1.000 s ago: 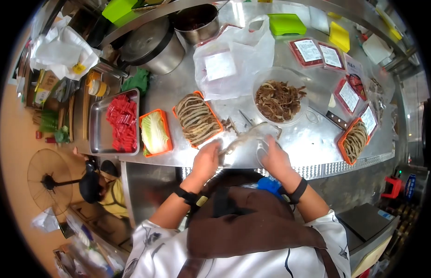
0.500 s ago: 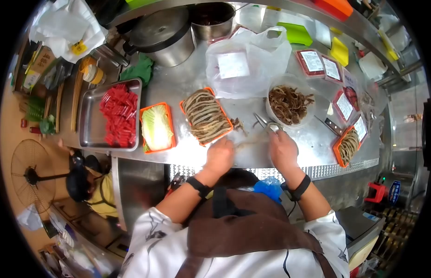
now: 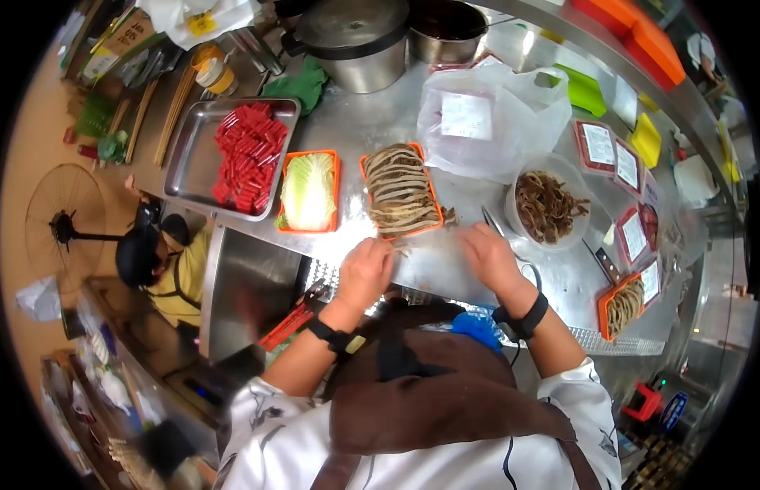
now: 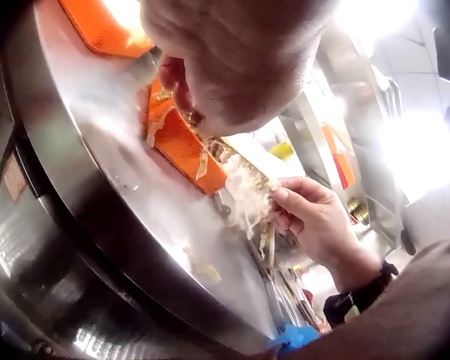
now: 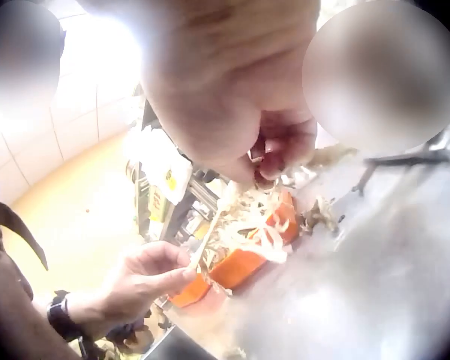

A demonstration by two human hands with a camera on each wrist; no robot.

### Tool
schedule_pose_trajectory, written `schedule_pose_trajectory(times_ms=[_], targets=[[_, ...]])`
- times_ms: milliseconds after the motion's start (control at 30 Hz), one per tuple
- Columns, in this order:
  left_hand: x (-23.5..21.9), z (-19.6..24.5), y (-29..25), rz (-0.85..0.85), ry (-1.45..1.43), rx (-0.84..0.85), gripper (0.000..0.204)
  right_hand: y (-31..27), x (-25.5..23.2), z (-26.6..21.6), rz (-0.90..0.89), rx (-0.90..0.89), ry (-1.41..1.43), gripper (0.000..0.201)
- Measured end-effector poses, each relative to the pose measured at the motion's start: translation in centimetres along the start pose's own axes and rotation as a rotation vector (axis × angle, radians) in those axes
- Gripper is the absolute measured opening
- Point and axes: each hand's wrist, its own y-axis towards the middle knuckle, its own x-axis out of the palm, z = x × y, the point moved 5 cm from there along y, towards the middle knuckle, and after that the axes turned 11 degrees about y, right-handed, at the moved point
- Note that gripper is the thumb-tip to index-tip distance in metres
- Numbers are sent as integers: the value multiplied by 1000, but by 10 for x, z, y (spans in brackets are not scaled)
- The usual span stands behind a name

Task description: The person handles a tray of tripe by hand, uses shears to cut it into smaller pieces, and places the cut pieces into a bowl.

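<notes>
A thin greyish-brown strip of food (image 5: 209,237) stretches between both hands, close over an orange tray (image 3: 436,198). Laid side by side in that tray are several similar ridged strips (image 3: 400,192). My left hand (image 3: 367,273) pinches one end of the strip between thumb and fingers, near the tray's front edge. At the tray's right front, my right hand (image 3: 488,257) pinches the other end, its fingertips blurred in the head view. Scissors (image 3: 488,218) lie beside the right hand, partly hidden by it. Small scraps (image 3: 450,216) sit by the tray's right corner.
Left of the tray stand an orange tray of cabbage (image 3: 309,192) and a metal pan (image 3: 188,155) of red packets. A clear bowl (image 3: 551,246) of brown strips, a knife (image 3: 606,265) and a smaller orange tray (image 3: 603,320) are right. Behind are a plastic bag (image 3: 510,122) and pots.
The head view has swung, shifting the counter rightward and down. The right hand has moved away from the scissors, toward the tray, and the strip is now held close to the tray.
</notes>
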Motion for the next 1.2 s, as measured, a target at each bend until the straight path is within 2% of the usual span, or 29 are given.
schedule_pose_trajectory(times_ms=[167, 333, 433, 567, 767, 833, 933, 1133, 1167, 1200], targets=[[9, -13, 5, 58, 115, -79, 14, 20, 7, 4, -64, 6, 66, 14], [9, -16, 10, 137, 78, -175, 12, 30, 12, 8, -106, 38, 50, 15], [14, -16, 11, 87, 138, -281, 10, 35, 15, 13, -98, 72, 69, 15], [15, -14, 13, 86, 142, -297, 9, 38, 14, 12, -111, 102, 94, 12], [17, -16, 18, 80, 184, -237, 9, 43, 18, 6, -113, 110, 97, 12], [20, -15, 17, 153, 159, -160, 9, 44, 20, 7, -106, 120, 101, 12], [26, -16, 15, 87, 190, -149, 9, 44, 22, 9, -100, 151, 94, 11], [-2, 8, 26, 111, 114, -117, 11, 43, 22, 14, -97, 194, 88, 12], [-1, 13, 25, 137, 84, 9, 13, 41, 22, 15, -100, 191, 75, 12], [3, 11, 24, 133, 82, 10, 13, 40, 23, 15, -103, 188, 62, 12]])
